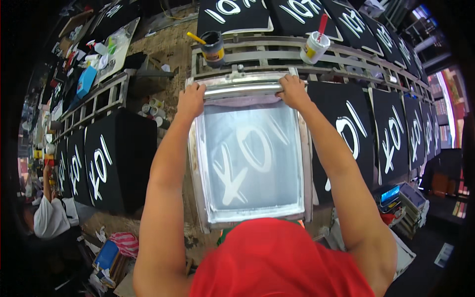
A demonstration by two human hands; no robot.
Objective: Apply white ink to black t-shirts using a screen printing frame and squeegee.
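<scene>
Straight ahead of me lies a silk-screen frame (303,168), its pale mesh (222,143) showing a large brush-stroke design. Across the far end of the mesh rests a metal squeegee (242,91). My left hand (192,100) is closed around its left end, and my right hand (295,93) grips the right end. A greyish-pink band (237,102) runs along the mesh just on my side of the bar. Both arms are stretched out over the frame. The squeegee's lower edge is hidden, so I cannot tell how firmly it touches the mesh.
Beyond the frame, a dark paint tub (213,49) with a yellow stick and a white tub (314,48) with a red handle stand on slatted rails (267,44). Black printed panels (391,133) line both sides. Another person (49,218) is at far left.
</scene>
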